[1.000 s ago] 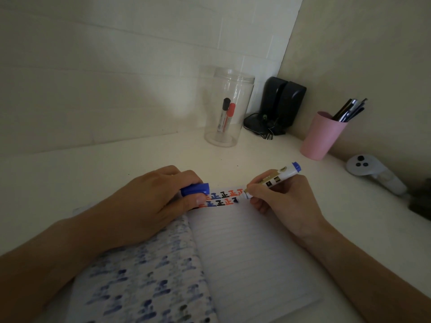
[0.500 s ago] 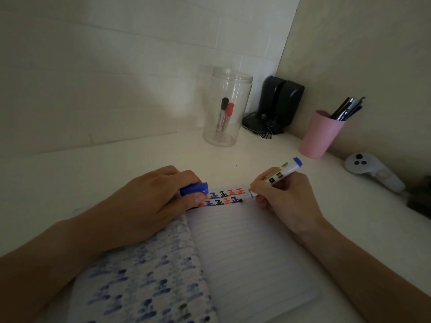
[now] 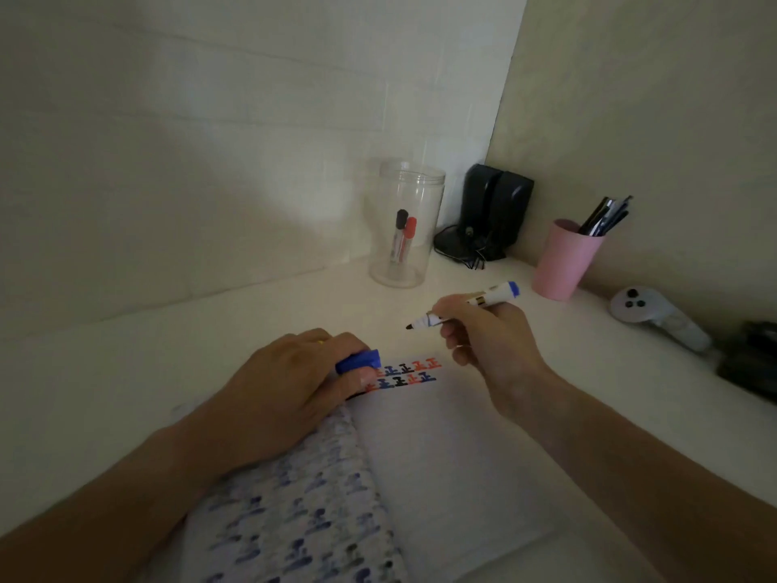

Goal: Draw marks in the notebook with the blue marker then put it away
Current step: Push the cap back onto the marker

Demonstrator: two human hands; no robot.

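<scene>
While the notebook [image 3: 441, 464] lies open under both forearms, its patterned cover beneath the left wrist, the left hand [image 3: 290, 389] presses on the top of the page, fingers curled round the blue cap [image 3: 358, 361]. The right hand [image 3: 487, 334], held above and beyond the page's far right corner, grips the blue marker [image 3: 466, 305], tip bare and pointing toward the left hand, off the paper. Between the two hands, rows of marks [image 3: 405, 374] run along the page's top edge.
</scene>
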